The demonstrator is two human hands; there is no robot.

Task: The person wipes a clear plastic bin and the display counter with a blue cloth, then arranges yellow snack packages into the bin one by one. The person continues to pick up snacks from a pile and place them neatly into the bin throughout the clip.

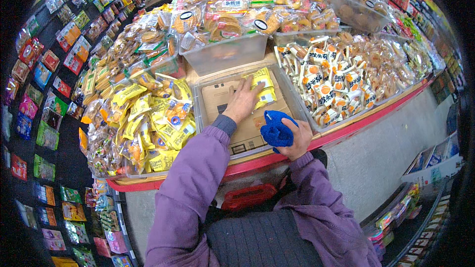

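Observation:
A lined clear plastic bin [197, 109] lies before me, with a flattened cardboard sheet [237, 126] on its bottom. Yellow snack packets [268, 95] lie together towards its far right side. My left hand [243, 98] reaches over the cardboard with spread fingers, its fingertips touching the left edge of these packets. A bunched blue cloth [276, 128] is gripped in my right hand [300, 137], above the bin's near right corner. The cloth hides part of the cardboard.
Left of the bin is a heap of yellow packets [143, 118]; on the right, a bin of white-and-orange packets [330, 78]. Behind stands a taller clear bin [226, 55] of wrapped biscuits. A red edge strip [256, 165] borders the display table. Hanging snack bags [48, 133] line the far left.

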